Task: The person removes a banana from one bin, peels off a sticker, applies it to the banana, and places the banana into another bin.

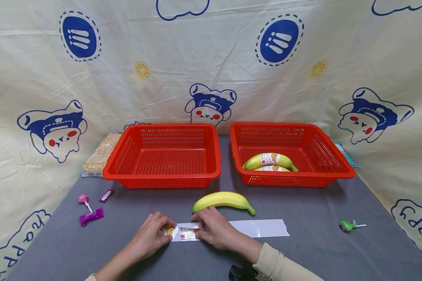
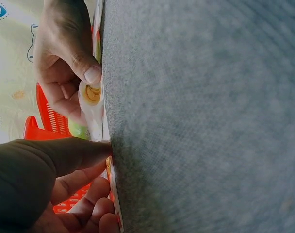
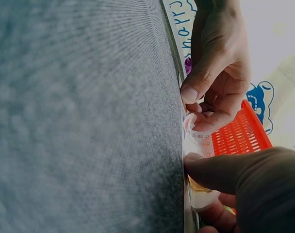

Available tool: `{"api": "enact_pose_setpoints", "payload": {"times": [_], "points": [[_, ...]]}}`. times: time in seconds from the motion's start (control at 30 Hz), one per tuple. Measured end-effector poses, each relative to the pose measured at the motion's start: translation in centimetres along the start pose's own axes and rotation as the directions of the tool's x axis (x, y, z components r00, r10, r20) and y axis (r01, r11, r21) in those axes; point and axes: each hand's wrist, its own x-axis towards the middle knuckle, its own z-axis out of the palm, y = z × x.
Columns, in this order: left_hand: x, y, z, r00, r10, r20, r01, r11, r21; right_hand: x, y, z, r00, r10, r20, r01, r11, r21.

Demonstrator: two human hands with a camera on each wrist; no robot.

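A white strip of banana labels (image 1: 256,228) lies on the grey table in front of me. My left hand (image 1: 154,234) grips its left end, thumb on the near edge and fingers on the far one. My right hand (image 1: 216,230) pinches a banana label (image 2: 91,95) between thumb and fingers. That label stands partly raised from the strip, its free end curling toward the left hand in the right wrist view. Just beyond the right hand lies a yellow banana (image 1: 225,199), greenish at its ends, with no label showing on it.
Two red baskets stand behind; the right basket (image 1: 295,180) holds labelled bananas (image 1: 270,159), the left basket (image 1: 161,181) nothing. At left are a pink lollipop (image 1: 83,200) and purple-wrapped sweets (image 1: 91,217). A green lollipop (image 1: 346,226) lies far right. A grain bag (image 1: 100,156) sits behind left.
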Motion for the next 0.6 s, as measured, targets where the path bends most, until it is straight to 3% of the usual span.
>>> {"api": "enact_pose_setpoints", "payload": {"times": [0.27,0.43,0.6], "points": [[-0.02,0.04,-0.02,1.0,0.01,-0.003,-0.01,1.0,-0.002,0.05,0.23,0.18,0.999,0.031,-0.028,-0.03,0.999,0.012],[0.03,0.06,-0.02,1.0,-0.001,0.005,0.001,1.0,-0.007,-0.11,0.37,0.25,0.997,0.031,-0.065,-0.026,0.997,0.079],[-0.03,-0.13,0.1,0.999,0.032,-0.013,-0.032,1.0,-0.001,-0.22,0.4,0.05,0.997,0.063,-0.051,-0.052,0.979,0.199]]}}
